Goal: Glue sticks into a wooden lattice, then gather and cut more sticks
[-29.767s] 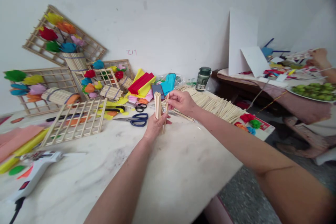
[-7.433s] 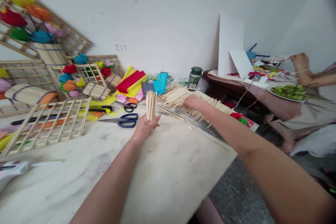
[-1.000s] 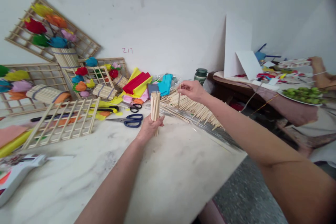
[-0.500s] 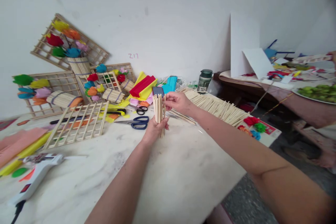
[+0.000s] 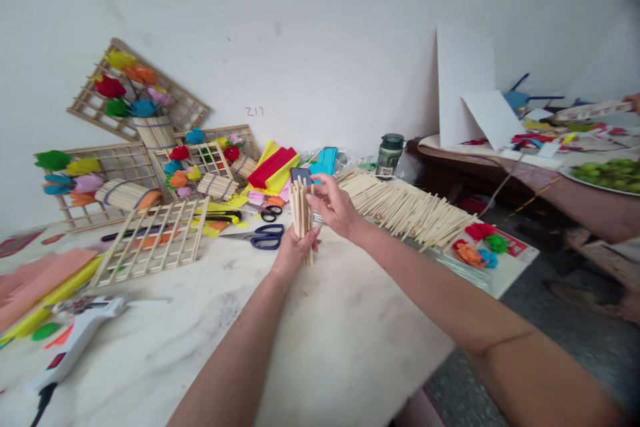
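My left hand [image 5: 294, 250] is wrapped round the lower part of an upright bundle of thin wooden sticks [image 5: 301, 210], just above the table. My right hand [image 5: 334, 205] is at the bundle's upper right side, fingers curved and apart, with the thumb and fingertips against or very close to the outer sticks. To the right lies a wide pile of loose wooden sticks [image 5: 407, 207]. Blue-handled scissors [image 5: 265, 237] rest left of the bundle, with a smaller black-handled pair [image 5: 271, 213] behind. A phone [image 5: 301, 175] shows partly behind the stick tops.
On the left are a white glue gun [image 5: 83, 337], a wooden lattice [image 5: 150, 240] and stick vases with paper flowers [image 5: 153, 132]. Coloured crepe paper [image 5: 273, 170] and a dark green bottle [image 5: 391, 155] stand near the wall. Paper flowers [image 5: 480, 231] lie at the right edge.
My right hand has loosened from its pinch on one stick and turned, its fingers now spread at the bundle's top. My left hand keeps its hold. The view has shifted slightly.
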The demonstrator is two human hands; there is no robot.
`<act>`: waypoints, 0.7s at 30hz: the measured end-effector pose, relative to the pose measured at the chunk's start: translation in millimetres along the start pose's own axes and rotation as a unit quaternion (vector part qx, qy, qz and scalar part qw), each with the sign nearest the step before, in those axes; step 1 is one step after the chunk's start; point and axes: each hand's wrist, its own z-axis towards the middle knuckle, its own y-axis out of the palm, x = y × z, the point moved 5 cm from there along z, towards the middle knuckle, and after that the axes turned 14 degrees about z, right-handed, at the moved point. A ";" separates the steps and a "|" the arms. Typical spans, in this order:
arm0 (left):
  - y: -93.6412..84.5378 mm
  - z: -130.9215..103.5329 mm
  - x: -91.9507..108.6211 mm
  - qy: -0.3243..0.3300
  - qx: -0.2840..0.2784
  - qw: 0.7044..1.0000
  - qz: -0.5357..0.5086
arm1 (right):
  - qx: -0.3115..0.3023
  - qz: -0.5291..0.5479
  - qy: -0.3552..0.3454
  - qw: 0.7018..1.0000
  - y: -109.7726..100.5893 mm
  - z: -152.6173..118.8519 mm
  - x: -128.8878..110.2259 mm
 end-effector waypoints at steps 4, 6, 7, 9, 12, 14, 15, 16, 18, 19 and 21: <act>-1.1 -2.6 -5.2 -0.016 0.009 0.999 0.026 | -0.010 0.107 -0.049 0.993 4.3 4.6 -7.2; -1.5 -3.4 -7.8 -0.017 0.007 0.999 0.044 | -0.039 0.121 -0.063 0.990 5.2 8.7 -9.6; -1.4 -3.6 -8.6 -0.014 0.005 0.999 0.052 | -0.049 0.120 -0.066 0.989 4.7 10.7 -10.3; -0.5 -3.8 -9.7 -0.008 -0.003 0.998 0.064 | -0.054 0.112 -0.072 0.990 1.6 13.8 -12.0; 1.9 -3.5 -11.8 -0.014 -0.012 0.999 0.047 | -0.041 0.124 -0.064 0.989 -2.5 14.5 -13.8; 3.6 -2.9 -13.2 -0.015 -0.017 1.000 0.016 | -0.029 0.182 -0.039 0.982 -1.0 11.9 -12.0; 4.3 -2.6 -13.8 -0.012 -0.021 1.000 0.002 | -0.014 0.228 -0.025 0.973 0.6 9.8 -9.7; 4.4 -2.3 -14.5 -0.009 -0.022 1.000 -0.007 | 0.006 0.280 -0.009 0.960 2.9 7.2 -6.0; 4.1 -2.0 -15.8 -0.008 -0.026 1.000 -0.011 | 0.048 0.374 0.037 0.925 10.7 1.3 5.6; 3.8 -2.0 -16.3 -0.012 -0.028 1.000 -0.008 | 0.056 0.407 0.072 0.909 16.9 -1.6 12.7; 4.2 -2.7 -16.4 -0.026 -0.040 0.999 -0.005 | 0.049 0.435 0.138 0.888 30.2 -5.9 25.0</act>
